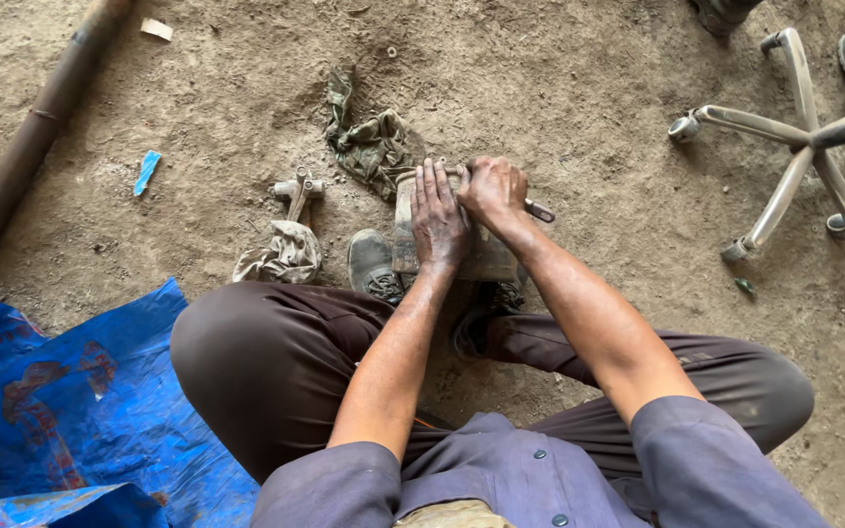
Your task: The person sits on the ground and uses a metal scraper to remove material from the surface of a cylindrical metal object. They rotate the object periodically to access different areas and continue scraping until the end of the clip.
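On the dirt floor [579, 108] between my feet, I press my left hand [439, 217] flat, fingers spread, on the wooden block [486, 259], while my right hand [492, 191], fisted around the metal tool [538, 209], should work it steadily, block pinned.

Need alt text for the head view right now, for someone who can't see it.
A squatting person's left hand presses flat on a grimy metal block on the dirt floor while the right hand grips a metal tool at its top edge; greasy rags lie nearby.
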